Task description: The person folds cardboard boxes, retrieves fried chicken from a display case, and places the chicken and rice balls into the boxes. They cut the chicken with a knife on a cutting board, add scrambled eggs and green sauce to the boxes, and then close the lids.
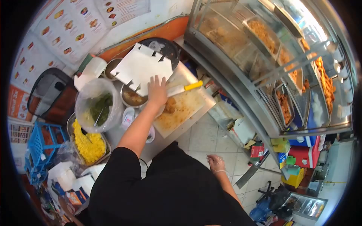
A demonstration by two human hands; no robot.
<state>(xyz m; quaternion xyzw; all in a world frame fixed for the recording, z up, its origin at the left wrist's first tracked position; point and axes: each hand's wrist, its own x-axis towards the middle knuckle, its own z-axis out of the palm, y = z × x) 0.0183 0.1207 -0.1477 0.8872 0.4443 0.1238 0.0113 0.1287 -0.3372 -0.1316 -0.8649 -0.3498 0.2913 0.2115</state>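
My left hand [157,91] is bare and lies with fingers stretched out on the near edge of a white cardboard box piece [142,68]. This piece is unfolded, with notched edges, and rests over bowls and a round black tray [169,51]. Just right of that hand, a knife with a yellow handle [193,86] lies across a stained cutting board [184,109] with brown crumbs. Low at my side, away from the counter, my right hand [217,163] wears a clear plastic glove. Its fingers are curled in, and I see nothing in them.
On the left stand a lined tub of greens [98,107], a tray of yellow rice [89,145] and a blue plastic basket [43,145]. A metal bowl [132,98] sits under the cardboard. To the right rises a glass display case [241,71] with fried food trays.
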